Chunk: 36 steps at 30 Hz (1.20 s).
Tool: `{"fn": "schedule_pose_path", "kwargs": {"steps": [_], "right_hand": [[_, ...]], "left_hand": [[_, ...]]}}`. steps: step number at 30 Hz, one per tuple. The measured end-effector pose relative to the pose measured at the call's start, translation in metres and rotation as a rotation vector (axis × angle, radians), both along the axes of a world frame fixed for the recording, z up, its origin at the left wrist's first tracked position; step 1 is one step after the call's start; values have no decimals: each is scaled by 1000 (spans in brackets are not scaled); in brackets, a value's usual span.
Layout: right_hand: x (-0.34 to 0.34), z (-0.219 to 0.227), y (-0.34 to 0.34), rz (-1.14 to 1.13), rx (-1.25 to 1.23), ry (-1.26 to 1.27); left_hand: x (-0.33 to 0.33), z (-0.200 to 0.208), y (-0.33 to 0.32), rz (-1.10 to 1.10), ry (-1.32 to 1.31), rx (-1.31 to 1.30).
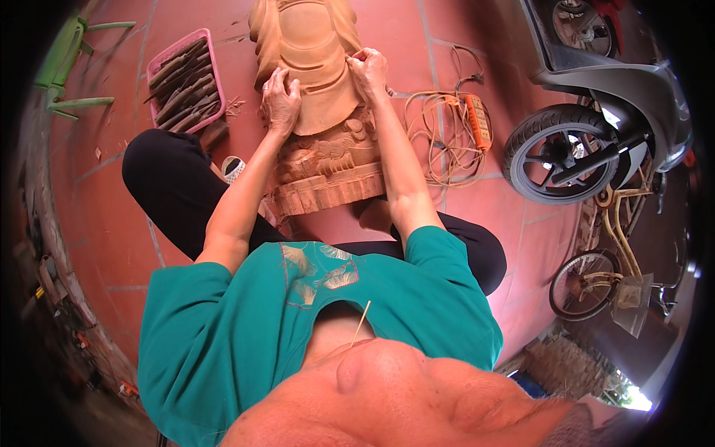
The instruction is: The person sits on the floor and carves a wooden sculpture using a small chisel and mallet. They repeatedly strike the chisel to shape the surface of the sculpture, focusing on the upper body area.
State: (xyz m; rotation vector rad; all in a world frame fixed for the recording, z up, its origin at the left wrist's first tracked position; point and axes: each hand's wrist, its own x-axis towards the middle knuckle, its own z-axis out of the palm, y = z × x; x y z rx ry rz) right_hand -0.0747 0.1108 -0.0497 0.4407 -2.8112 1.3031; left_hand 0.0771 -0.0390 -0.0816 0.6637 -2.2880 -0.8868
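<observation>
A brown wooden carving (pixel 320 97) with a draped, rounded figure lies on the floor before my crossed legs. Its carved base (pixel 328 190) points toward me. My left hand (pixel 281 103) rests at the figure's left side, with thumb and bent fingers apart and no object showing in it. On the opposite edge, my right hand (pixel 369 72) touches the wood, its thumb and fingertips pinched together. Whatever is between those fingertips, if anything, is too small to make out.
Left of the carving, a pink basket (pixel 222 83) holds several dark, slender tools. A green plastic chair (pixel 65 56) stands beyond. To the right lie an orange power strip (pixel 477 123) and a coiled cord (pixel 428 138), near a motorbike wheel (pixel 532 149) and a bicycle (pixel 585 283).
</observation>
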Motion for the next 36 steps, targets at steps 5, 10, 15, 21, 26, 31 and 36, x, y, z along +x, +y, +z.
{"fn": "schedule_pose_path", "kwargs": {"steps": [5, 10, 15, 21, 26, 31, 36], "right_hand": [[13, 13, 4, 128, 117, -18], [17, 26, 12, 226, 165, -95], [13, 25, 3, 138, 204, -75], [19, 21, 3, 235, 218, 300], [30, 17, 12, 174, 150, 118], [33, 16, 8, 243, 180, 286], [25, 14, 4, 293, 279, 415]], "left_hand": [[3, 1, -3, 4, -20, -13], [4, 2, 0, 11, -21, -8], [3, 3, 1, -1, 1, 10], [1, -2, -3, 4, 1, -3], [2, 1, -3, 7, -21, -15], [3, 4, -1, 9, -8, -1], [3, 0, -1, 4, 3, 9]]}}
